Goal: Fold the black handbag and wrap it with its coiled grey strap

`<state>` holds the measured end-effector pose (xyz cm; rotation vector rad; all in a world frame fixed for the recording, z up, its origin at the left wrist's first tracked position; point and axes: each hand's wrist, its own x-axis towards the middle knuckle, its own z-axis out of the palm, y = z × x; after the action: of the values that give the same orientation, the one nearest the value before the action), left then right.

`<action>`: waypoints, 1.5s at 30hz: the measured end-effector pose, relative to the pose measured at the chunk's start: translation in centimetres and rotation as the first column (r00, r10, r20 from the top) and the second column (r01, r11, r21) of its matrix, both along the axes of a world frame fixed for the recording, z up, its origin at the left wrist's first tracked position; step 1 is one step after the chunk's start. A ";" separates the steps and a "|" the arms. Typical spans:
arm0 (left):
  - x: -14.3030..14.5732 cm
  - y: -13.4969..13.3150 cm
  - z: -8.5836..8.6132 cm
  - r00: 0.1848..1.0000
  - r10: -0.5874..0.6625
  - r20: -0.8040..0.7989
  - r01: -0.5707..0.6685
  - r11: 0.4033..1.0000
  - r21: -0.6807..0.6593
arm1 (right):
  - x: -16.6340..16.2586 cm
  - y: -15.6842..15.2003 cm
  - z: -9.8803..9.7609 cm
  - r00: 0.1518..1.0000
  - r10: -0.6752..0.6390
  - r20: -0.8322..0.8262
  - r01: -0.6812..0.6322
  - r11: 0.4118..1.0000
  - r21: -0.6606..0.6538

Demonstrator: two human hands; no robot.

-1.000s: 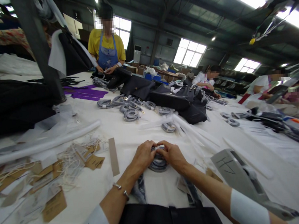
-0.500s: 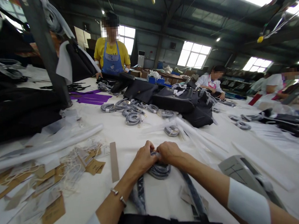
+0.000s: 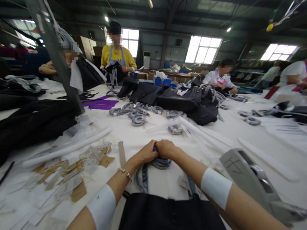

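A coiled strap [image 3: 162,162] in grey wrapping lies on the white table just beyond a black bag [image 3: 168,215]. My left hand [image 3: 147,152] and my right hand [image 3: 166,149] meet at the coil's far side, both closed on it with fingers bent. Their fingertips are partly hidden behind the knuckles. The bag rests nearest to me, its wrapped handle [image 3: 142,179] reaching forward under my left forearm.
Paper tags with strings [image 3: 78,165] are scattered at left, near a metal post [image 3: 57,55]. More coiled straps [image 3: 138,120] and black bags [image 3: 178,99] lie ahead. A grey tape dispenser [image 3: 252,178] stands at right. Co-workers are across the table, one in a yellow shirt [image 3: 117,54].
My view has shifted, showing more of the black bag and the dispenser. Both hands stay together at the coil. The co-worker in yellow now holds up a dark item.
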<state>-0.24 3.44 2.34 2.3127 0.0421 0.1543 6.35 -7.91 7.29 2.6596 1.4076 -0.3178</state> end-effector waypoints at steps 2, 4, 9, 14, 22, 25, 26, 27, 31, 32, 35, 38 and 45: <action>-1.0 0.0 2.0 0.998 0.029 -0.055 -0.026 0.998 0.056 | -0.2 -1.5 0.5 0.997 -0.013 -0.081 0.018 0.998 0.059; -2.7 0.2 4.6 0.997 0.033 -0.074 -0.026 0.996 0.087 | -0.3 -3.6 1.2 0.985 -0.018 -0.174 0.040 0.991 0.125; -10.6 0.6 12.2 0.996 0.004 -0.094 0.007 0.993 0.115 | -2.8 -11.6 5.0 0.954 -0.061 -0.295 0.160 0.932 0.325; -22.2 -1.8 16.0 0.989 -0.048 -0.137 0.057 0.996 0.065 | -10.8 -22.4 9.1 0.842 -0.012 -0.539 0.216 0.924 0.317; -32.2 -7.1 8.3 0.973 0.006 -0.229 -0.020 0.998 -0.058 | -19.0 -29.3 4.4 0.841 -0.110 -0.529 0.295 0.914 0.277; -32.5 -7.6 5.6 0.982 0.115 -0.152 -0.122 0.992 -0.041 | -19.0 -29.2 2.0 0.828 -0.139 -0.543 0.374 0.858 0.351; -32.5 -7.6 5.0 0.984 0.153 -0.088 -0.155 0.988 -0.015 | -18.9 -29.2 1.4 0.834 -0.146 -0.531 0.396 0.829 0.394; -32.4 -7.6 4.6 0.983 0.183 -0.011 -0.183 0.983 0.018 | -18.8 -29.3 0.9 0.843 -0.154 -0.516 0.412 0.801 0.435; -32.2 -7.4 4.4 0.981 0.179 0.068 -0.184 0.980 0.075 | -18.3 -29.6 0.0 0.840 -0.152 -0.521 0.430 0.771 0.469; -32.2 -7.3 4.5 0.988 0.157 -0.004 -0.157 0.985 0.066 | -18.1 -29.7 0.1 0.830 -0.144 -0.540 0.430 0.781 0.453; -32.2 -7.0 4.7 0.980 0.131 -0.151 -0.129 0.991 0.026 | -17.9 -30.3 0.5 0.784 -0.112 -0.611 0.433 0.803 0.409; -32.4 -7.2 4.4 0.974 0.173 -0.145 -0.179 0.983 -0.032 | -18.3 -31.3 0.4 0.721 -0.086 -0.688 0.475 0.784 0.400; -32.9 -8.7 4.5 0.965 0.247 -0.092 -0.256 0.962 -0.096 | -20.3 -32.4 -2.0 0.694 -0.095 -0.714 0.607 0.611 0.508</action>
<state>-33.17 -5.30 6.79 2.1980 0.3777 0.1843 -13.93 -40.28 5.33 3.8048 1.2227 -0.9735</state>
